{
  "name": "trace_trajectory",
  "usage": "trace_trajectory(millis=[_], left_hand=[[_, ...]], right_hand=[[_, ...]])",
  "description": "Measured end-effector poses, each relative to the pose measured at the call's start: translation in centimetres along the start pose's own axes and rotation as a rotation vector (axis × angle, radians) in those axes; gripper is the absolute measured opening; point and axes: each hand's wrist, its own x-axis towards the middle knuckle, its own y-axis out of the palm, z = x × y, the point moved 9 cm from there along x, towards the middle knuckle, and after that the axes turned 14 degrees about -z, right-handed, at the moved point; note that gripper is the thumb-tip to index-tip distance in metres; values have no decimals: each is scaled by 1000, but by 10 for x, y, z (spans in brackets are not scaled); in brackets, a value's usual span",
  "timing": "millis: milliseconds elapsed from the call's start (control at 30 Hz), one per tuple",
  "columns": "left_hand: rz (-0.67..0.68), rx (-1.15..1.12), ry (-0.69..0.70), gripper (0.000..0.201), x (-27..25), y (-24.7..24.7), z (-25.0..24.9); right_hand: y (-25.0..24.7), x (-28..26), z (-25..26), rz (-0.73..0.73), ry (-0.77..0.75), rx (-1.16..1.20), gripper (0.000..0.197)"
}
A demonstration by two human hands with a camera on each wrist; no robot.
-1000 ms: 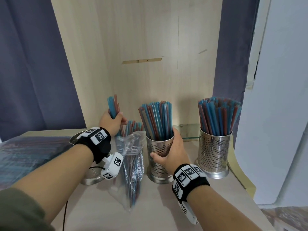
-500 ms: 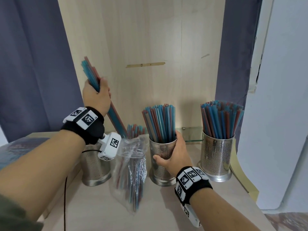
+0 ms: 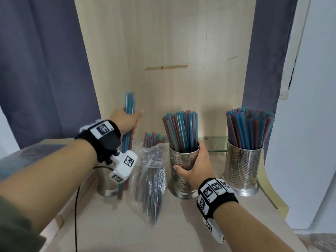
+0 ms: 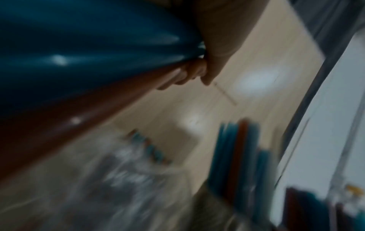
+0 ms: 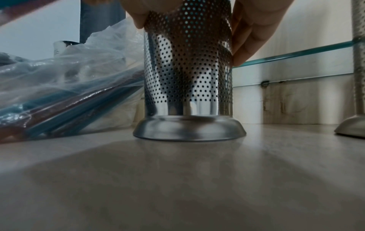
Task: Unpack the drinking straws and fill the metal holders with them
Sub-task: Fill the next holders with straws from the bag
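Observation:
My left hand [image 3: 125, 120] grips a bundle of blue and red straws [image 3: 129, 104], held nearly upright. Its blurred lower end shows beside the right side of the left metal holder [image 3: 106, 188], which my wrist mostly hides. In the blurred left wrist view my fingers [image 4: 187, 75] wrap the bundle [image 4: 79, 54]. An open plastic bag [image 3: 151, 171] with more straws leans between the left holder and the middle holder [image 3: 181, 171]. My right hand [image 3: 194, 166] grips the middle holder [image 5: 187, 70], which stands on the table and holds many straws [image 3: 180, 130]. The right holder [image 3: 241, 170] is packed with straws.
A wooden panel [image 3: 172, 51] rises right behind the holders, with a low glass shelf [image 3: 216, 144] between the middle and right holders. Dark curtains [image 3: 36, 70] hang on both sides. A black cable [image 3: 76, 206] runs down from my left wrist. A white wall [image 3: 318, 124] borders the right.
My left hand pulled the bundle out of the bag, raised it high and tilted, then brought it down and upright by the left holder. My right hand stayed on the middle holder.

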Motion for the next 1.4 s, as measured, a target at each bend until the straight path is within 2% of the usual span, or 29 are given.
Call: trace_trajectory(millis=[67,100,300,367,433,567,667,767,1000,1133,1267,1400], left_hand=[[26,317,30,39,-8,12,34],[33,392,22,43,-10,17,47],[54,544,-47,72,-8,35,90],[61,577,-57,75,-11,40,95],[68,502,-84,71,-12,49,103],[40,267,-161,50,-10,58,116],[4,155,-246,51,-8,57,125],[-10,143,-258,54,-6,56,127],[-65,220,-130,61,4,44,99],[-126,110,16,41,2,35,64],[-138,-116,93,26,3,16,31],[-253,-301,160,14,8,-21,-3]], right_hand=[[-1,0,0,0,-4,7,103],[-1,0,1,2,-6,9,103],[0,1,-1,-10,-12,10,105],[-1,1,0,-10,-20,7,104],[-1,1,0,-4,-20,-1,105],[1,2,-3,1,-17,-16,109],[1,2,-3,2,-28,-9,106],[0,2,-3,-5,-27,-15,105],[1,3,-6,3,-14,-15,107],[1,3,-5,2,-15,-17,106],[1,2,-5,3,-1,-19,110],[1,1,-4,10,6,-17,111]])
